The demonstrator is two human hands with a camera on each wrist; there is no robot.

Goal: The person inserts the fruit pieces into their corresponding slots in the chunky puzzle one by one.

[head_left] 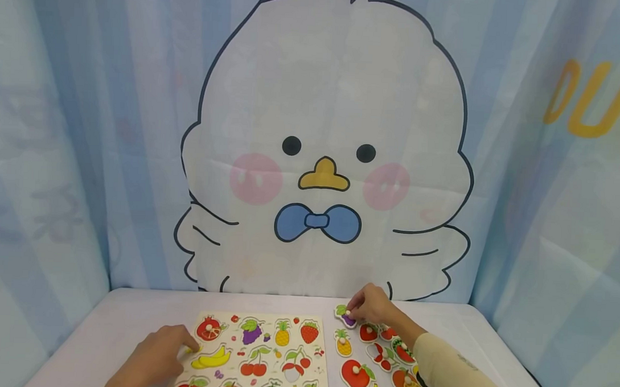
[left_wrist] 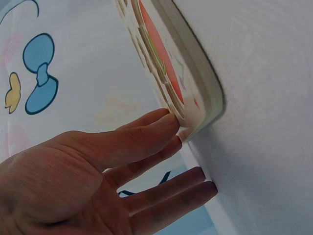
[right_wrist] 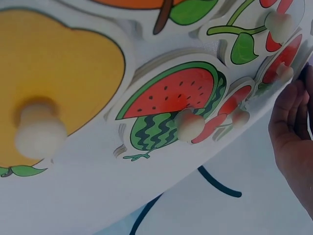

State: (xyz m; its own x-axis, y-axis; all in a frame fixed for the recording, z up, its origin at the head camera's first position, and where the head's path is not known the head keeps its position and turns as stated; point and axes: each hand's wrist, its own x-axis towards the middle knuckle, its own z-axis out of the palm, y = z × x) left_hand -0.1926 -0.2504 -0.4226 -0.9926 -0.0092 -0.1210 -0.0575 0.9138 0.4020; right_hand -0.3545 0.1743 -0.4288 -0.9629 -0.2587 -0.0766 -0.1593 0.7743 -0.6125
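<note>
A white fruit puzzle board (head_left: 270, 317) with printed pictures lies toward the front of the table. My left hand (head_left: 153, 353) is at its left edge. In the left wrist view, thumb and index finger pinch the corner of the board's thick edge, and the other fingers reach past it. Beyond the board's right side, my right hand (head_left: 375, 305) pinches the knob of the grape piece (head_left: 343, 312). In the right wrist view only part of the right hand (right_wrist: 293, 132) shows, and the grape piece is out of sight.
Right of the board lie a pineapple piece (head_left: 343, 344), an apple piece (head_left: 356, 374), an orange piece (head_left: 406, 385) and a watermelon piece (right_wrist: 171, 93), among several others with knobs. A curtain (head_left: 323, 103) with a printed chick hangs behind the white table (head_left: 105, 323).
</note>
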